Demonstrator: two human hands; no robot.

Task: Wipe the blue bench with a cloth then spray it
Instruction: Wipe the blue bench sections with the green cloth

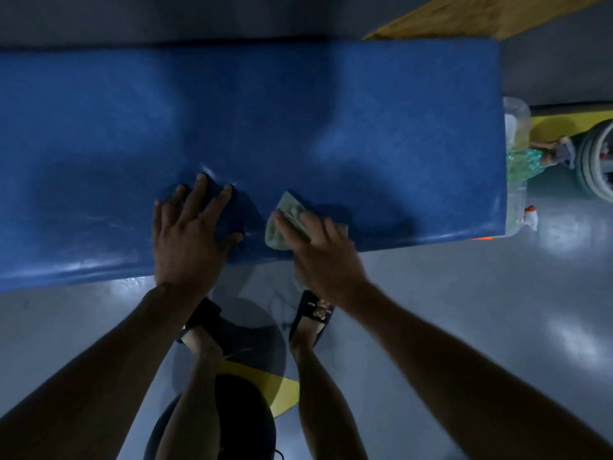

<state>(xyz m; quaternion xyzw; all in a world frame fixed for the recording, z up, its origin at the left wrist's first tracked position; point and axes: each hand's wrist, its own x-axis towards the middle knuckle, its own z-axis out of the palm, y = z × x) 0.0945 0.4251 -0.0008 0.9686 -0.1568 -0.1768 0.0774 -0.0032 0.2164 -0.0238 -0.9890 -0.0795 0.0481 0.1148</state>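
Two bare hands rest on the blue padded bench (298, 111), which runs across the upper half of the frame from the left edge almost to the right. At lower centre, the left hand (189, 234) lies flat on the vinyl near the bench's front edge, fingers straight and spread, holding nothing; the padding dimples around its fingertips. Just to its right, the right hand (318, 250) presses a crumpled pale green cloth (285, 224) onto the seat, fingers laid over it and bent slightly around the bunched fabric, so the cloth sticks out beyond the fingertips toward the upper left. Both hands are near each other but apart. At the bench's right end, partly hidden behind it, stands a clear spray bottle (517, 207) with a white and orange nozzle (530, 217) at the right of the frame. Below the bench, at lower centre, the person's feet in black slides (313, 313) stand on a glossy grey floor (464, 310), where a yellow marking (282, 390) shows between the legs.
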